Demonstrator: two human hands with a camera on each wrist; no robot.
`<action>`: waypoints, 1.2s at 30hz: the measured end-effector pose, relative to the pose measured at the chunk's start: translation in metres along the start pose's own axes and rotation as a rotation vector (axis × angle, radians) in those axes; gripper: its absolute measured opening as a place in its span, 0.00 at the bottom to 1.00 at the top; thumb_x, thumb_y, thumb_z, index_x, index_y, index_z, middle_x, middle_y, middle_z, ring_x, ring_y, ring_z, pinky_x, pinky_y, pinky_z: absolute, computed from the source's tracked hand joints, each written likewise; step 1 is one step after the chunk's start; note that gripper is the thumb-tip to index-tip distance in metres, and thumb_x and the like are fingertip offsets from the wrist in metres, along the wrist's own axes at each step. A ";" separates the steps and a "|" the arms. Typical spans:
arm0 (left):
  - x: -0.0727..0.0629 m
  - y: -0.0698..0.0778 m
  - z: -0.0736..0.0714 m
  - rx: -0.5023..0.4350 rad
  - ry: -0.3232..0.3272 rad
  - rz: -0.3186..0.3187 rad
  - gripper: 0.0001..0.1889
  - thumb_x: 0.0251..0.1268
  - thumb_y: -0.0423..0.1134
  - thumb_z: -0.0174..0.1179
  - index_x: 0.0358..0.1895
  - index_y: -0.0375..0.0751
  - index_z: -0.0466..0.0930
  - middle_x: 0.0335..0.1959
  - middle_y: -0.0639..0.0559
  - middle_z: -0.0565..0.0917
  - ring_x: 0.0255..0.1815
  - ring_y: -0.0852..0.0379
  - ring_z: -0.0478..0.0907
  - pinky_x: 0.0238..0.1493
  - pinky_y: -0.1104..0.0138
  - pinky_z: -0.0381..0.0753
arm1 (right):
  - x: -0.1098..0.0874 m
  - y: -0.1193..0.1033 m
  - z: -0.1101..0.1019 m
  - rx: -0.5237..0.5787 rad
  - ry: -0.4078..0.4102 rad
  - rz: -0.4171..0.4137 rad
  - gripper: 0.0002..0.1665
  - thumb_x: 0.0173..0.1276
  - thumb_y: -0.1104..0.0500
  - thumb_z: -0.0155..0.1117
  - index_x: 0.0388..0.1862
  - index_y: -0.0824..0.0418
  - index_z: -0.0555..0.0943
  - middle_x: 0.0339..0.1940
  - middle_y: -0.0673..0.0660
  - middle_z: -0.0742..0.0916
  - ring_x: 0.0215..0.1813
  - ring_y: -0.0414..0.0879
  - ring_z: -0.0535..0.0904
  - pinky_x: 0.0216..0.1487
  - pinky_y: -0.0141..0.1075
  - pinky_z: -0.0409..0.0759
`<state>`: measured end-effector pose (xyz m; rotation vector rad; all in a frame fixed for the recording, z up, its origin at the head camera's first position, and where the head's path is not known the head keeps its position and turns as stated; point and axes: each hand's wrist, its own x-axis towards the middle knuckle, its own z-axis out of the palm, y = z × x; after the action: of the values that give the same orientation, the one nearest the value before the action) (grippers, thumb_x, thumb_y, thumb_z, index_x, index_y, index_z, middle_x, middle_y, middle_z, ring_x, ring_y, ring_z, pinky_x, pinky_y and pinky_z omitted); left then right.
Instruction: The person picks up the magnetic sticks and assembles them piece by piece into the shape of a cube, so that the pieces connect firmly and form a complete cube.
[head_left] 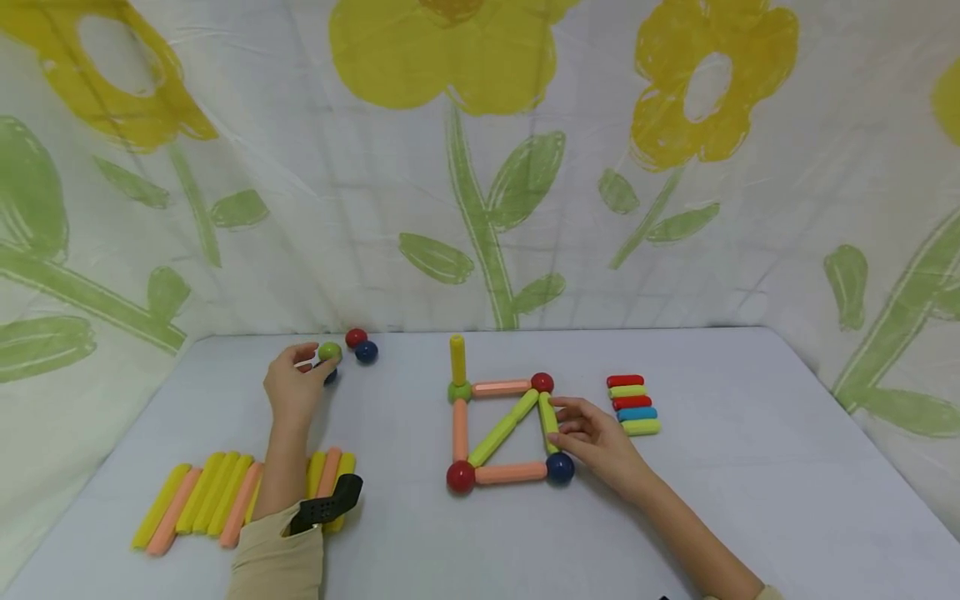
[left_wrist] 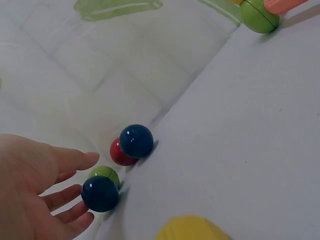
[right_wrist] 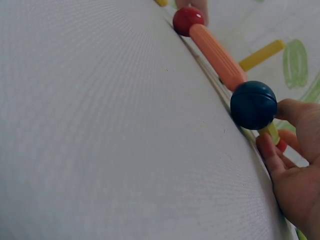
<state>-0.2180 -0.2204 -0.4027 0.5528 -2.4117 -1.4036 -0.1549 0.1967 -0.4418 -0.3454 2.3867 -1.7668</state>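
Note:
My left hand [head_left: 294, 385] reaches to the back left, its fingers spread around a green ball [head_left: 330, 352]. A dark blue ball [left_wrist: 100, 194] sits right beside that ball and partly hides it in the left wrist view; firm contact cannot be told. With thumb and fingers, my right hand [head_left: 600, 442] holds a yellow-green stick [head_left: 548, 423] on the right side of a flat square frame. This stick runs between a red ball [head_left: 542, 382] and a blue ball [right_wrist: 253, 105]. Another yellow-green piece [head_left: 502, 429] crosses the frame diagonally to the near-left red ball [head_left: 461, 477].
Orange sticks [head_left: 512, 473] form the frame's other sides, and a yellow stick [head_left: 458, 360] stands on its green corner ball [head_left: 460, 392]. Short coloured sticks [head_left: 636, 414] lie at right. Long yellow and orange sticks [head_left: 217, 493] lie under the left forearm. Another red ball [head_left: 356, 337] and blue ball [head_left: 366, 352] sit behind.

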 end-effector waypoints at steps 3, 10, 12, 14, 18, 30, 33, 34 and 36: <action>0.001 -0.005 0.002 0.007 -0.018 -0.038 0.26 0.73 0.35 0.67 0.69 0.27 0.74 0.68 0.30 0.75 0.65 0.35 0.73 0.66 0.50 0.75 | 0.000 0.000 0.000 -0.006 0.002 0.000 0.32 0.74 0.63 0.70 0.74 0.66 0.74 0.58 0.66 0.81 0.52 0.47 0.81 0.53 0.23 0.83; -0.002 -0.013 0.002 0.000 -0.027 -0.059 0.25 0.71 0.33 0.68 0.67 0.25 0.75 0.65 0.30 0.75 0.63 0.35 0.75 0.61 0.56 0.76 | 0.001 0.000 -0.001 -0.014 0.000 -0.004 0.32 0.75 0.62 0.70 0.74 0.65 0.74 0.59 0.66 0.81 0.53 0.48 0.81 0.53 0.23 0.82; -0.002 -0.014 0.001 0.007 -0.026 -0.052 0.25 0.71 0.33 0.68 0.66 0.25 0.75 0.65 0.30 0.76 0.62 0.35 0.76 0.58 0.59 0.75 | 0.002 0.001 -0.001 -0.014 -0.003 -0.004 0.32 0.75 0.62 0.70 0.74 0.65 0.74 0.59 0.66 0.81 0.53 0.49 0.81 0.54 0.23 0.82; -0.003 -0.014 0.000 0.011 -0.027 -0.049 0.24 0.72 0.33 0.68 0.66 0.25 0.76 0.65 0.30 0.76 0.62 0.36 0.75 0.55 0.62 0.74 | 0.002 0.001 -0.001 -0.014 -0.003 -0.002 0.32 0.75 0.62 0.70 0.74 0.65 0.74 0.59 0.66 0.81 0.54 0.49 0.81 0.54 0.23 0.82; -0.003 -0.011 -0.001 0.014 -0.031 -0.063 0.24 0.73 0.34 0.67 0.67 0.26 0.76 0.66 0.30 0.76 0.62 0.37 0.75 0.54 0.64 0.74 | 0.002 0.002 -0.001 -0.015 -0.001 0.002 0.32 0.75 0.62 0.70 0.74 0.64 0.74 0.60 0.66 0.81 0.54 0.51 0.81 0.54 0.23 0.82; -0.006 0.020 -0.012 -0.036 -0.034 -0.020 0.25 0.74 0.39 0.67 0.70 0.34 0.77 0.70 0.35 0.76 0.66 0.40 0.75 0.48 0.74 0.74 | 0.002 0.001 -0.001 -0.020 0.002 0.010 0.32 0.75 0.61 0.70 0.74 0.64 0.74 0.60 0.65 0.81 0.54 0.51 0.82 0.53 0.23 0.83; -0.011 0.035 -0.013 -0.068 -0.043 0.015 0.25 0.75 0.40 0.67 0.70 0.35 0.77 0.69 0.37 0.76 0.65 0.43 0.76 0.43 0.83 0.72 | 0.001 0.001 -0.001 -0.022 0.004 0.008 0.32 0.75 0.61 0.70 0.74 0.64 0.74 0.60 0.65 0.81 0.54 0.51 0.82 0.53 0.23 0.83; -0.012 0.040 -0.013 -0.083 -0.047 0.029 0.25 0.75 0.40 0.67 0.70 0.35 0.77 0.69 0.37 0.76 0.65 0.44 0.76 0.42 0.85 0.73 | 0.001 0.001 -0.001 -0.022 0.004 0.008 0.32 0.75 0.61 0.70 0.74 0.64 0.74 0.60 0.65 0.81 0.54 0.51 0.82 0.53 0.23 0.83; -0.017 0.051 -0.011 -0.111 -0.055 0.056 0.25 0.75 0.40 0.67 0.70 0.35 0.78 0.68 0.38 0.77 0.64 0.46 0.77 0.40 0.86 0.73 | 0.000 0.000 -0.001 -0.022 0.004 0.008 0.32 0.75 0.61 0.70 0.74 0.64 0.74 0.60 0.66 0.81 0.54 0.51 0.82 0.53 0.23 0.83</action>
<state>-0.2073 -0.1984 -0.3540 0.4208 -2.3545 -1.5366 -0.1553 0.1977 -0.4417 -0.3339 2.4083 -1.7413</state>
